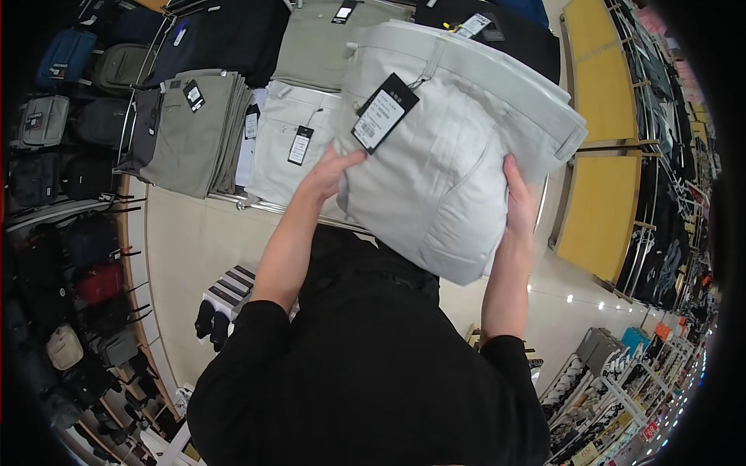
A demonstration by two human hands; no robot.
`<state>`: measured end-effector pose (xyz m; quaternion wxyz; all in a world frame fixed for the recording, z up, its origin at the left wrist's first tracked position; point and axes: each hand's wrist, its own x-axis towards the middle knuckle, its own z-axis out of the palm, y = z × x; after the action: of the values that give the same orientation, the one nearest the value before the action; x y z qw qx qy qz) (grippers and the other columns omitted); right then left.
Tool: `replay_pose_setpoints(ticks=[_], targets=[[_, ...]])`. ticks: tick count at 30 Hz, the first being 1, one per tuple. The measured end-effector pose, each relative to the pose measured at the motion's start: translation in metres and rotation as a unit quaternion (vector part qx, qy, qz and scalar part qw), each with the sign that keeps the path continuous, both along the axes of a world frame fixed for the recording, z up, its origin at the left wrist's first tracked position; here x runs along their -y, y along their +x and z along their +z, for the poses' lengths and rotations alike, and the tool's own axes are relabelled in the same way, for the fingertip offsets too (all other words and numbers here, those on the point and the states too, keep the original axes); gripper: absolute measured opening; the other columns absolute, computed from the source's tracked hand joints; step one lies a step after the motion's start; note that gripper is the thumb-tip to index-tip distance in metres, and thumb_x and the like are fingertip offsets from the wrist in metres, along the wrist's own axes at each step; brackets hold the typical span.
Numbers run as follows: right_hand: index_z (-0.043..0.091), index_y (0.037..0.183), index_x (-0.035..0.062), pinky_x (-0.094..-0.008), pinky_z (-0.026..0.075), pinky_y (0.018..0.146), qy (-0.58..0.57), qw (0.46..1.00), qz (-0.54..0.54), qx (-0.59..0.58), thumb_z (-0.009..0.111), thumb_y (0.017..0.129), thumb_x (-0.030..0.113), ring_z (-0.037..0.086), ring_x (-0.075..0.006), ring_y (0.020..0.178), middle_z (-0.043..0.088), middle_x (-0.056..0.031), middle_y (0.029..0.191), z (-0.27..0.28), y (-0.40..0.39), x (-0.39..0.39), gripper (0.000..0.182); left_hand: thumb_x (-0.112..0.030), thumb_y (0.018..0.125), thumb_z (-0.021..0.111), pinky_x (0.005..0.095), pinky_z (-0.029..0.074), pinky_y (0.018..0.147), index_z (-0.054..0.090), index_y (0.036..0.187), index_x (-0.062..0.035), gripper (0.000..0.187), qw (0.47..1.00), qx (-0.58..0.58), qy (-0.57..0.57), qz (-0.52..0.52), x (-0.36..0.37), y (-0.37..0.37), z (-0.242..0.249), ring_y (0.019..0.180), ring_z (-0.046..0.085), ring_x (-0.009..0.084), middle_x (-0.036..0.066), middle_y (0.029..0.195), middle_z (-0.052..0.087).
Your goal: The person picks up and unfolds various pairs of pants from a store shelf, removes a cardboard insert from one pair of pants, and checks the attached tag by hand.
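A folded pair of light grey trousers [458,147] is held up in front of me, tilted, its waistband toward the upper right. My left hand [330,171] grips the left edge, thumb on top and the other fingers hidden beneath. On the right edge, my right hand [519,194] clasps the cloth with the thumb over the front. A black tag with a white barcode label [382,116] hangs from a belt loop near my left thumb. Below and left of the held trousers lie folded white trousers [284,147] with their own tag.
Stacked olive-grey trousers [186,140] sit on the metal-edged display at left, with dark folded clothes [225,43] behind. Backpacks [47,124] hang along the left wall. Yellow panels [598,210] and clothing racks stand at right. Boxes [231,287] are on the floor below the display.
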<state>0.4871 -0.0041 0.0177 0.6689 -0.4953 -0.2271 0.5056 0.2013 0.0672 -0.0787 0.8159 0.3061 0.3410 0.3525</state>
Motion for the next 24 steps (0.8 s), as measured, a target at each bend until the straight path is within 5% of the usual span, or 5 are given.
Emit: replay_pose_setpoints(ticks=[11,17,21,24], targets=[[0.045,0.124,-0.0051,-0.0295,0.043,0.091,-0.041,0.992,0.03,-0.119,0.06,0.088,0.015,0.054,-0.0184,0.106,0.053,-0.0118,0.121,-0.03,-0.158,-0.083,0.044,-0.023,0.085,0.063,0.034,0.045,0.091,0.041,0.128,0.0005,0.054,0.99,-0.072,-0.034,0.117,-0.066,-0.163,0.041,0.106,0.056,0.0216,0.013,0.118,0.055],[0.044,0.126,-0.0041,-0.0309,0.043,0.092,-0.079,0.993,0.045,-0.07,0.06,0.087,0.018,0.054,-0.0201,0.107,0.053,-0.0118,0.123,-0.068,-0.208,-0.108,0.047,-0.026,0.085,0.063,0.0333,0.044,0.091,0.042,0.127,0.0012,0.054,0.984,-0.137,-0.095,0.061,-0.08,-0.221,0.038,0.105,0.056,0.0204,0.012,0.118,0.056],[0.042,0.127,-0.0048,-0.033,0.043,0.092,-0.176,0.981,0.069,-0.043,0.06,0.087,0.021,0.054,-0.0227,0.107,0.054,-0.0136,0.122,-0.139,-0.216,-0.117,0.05,-0.024,0.081,0.066,0.0306,0.046,0.084,0.051,0.12,0.0023,0.049,0.967,-0.241,-0.079,0.011,-0.088,-0.232,-0.014,0.098,0.058,0.0175,0.011,0.114,0.059],[0.043,0.126,-0.0066,-0.0347,0.044,0.09,-0.299,0.952,0.068,0.027,0.061,0.086,0.023,0.055,-0.024,0.107,0.055,-0.0158,0.12,-0.223,-0.205,-0.111,0.053,-0.019,0.079,0.067,0.0315,0.046,0.082,0.055,0.114,0.0035,0.044,0.951,-0.308,-0.029,0.0,-0.084,-0.239,-0.119,0.095,0.059,0.0196,0.011,0.108,0.062]])
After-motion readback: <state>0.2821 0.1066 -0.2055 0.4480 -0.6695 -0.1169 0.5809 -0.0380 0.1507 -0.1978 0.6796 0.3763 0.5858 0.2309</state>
